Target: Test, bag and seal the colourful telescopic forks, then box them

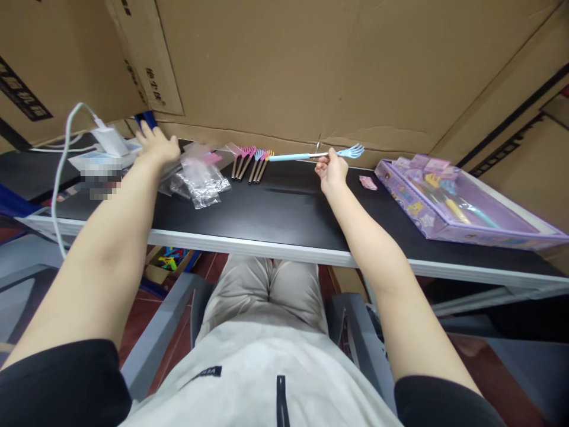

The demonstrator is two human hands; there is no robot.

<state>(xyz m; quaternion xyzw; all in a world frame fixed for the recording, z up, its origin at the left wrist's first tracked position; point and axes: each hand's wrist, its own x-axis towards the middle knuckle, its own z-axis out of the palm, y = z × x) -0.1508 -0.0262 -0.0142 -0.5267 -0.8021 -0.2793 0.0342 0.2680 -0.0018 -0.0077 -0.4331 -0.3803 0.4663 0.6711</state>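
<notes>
- While the right hand [331,171] is raised just above the black table [284,219], its fingers are closed on a blue back scratcher [311,155], pinching the thin metal stem near the claw end.
- That scratcher lies level in the air, blue handle pointing left, claw head to the right, close to the cardboard wall [311,71] behind the table.
- Stretched far forward on the other side, the left hand [155,148] rests with its fingers spread flat on a heap of clear plastic bags [200,181]; it presses on them and grips nothing that I can make out.
- The two hands are well apart.
- Between them, a row of small scratchers [249,163] with pink, blue and orange claws lies on the table, just right of the bags.
- A white charger with its cable [109,141] sits beyond the left hand.
- A purple toy box [448,201] lies at the right end of the table, with a small pink packet [368,182] between it and the right hand.
</notes>
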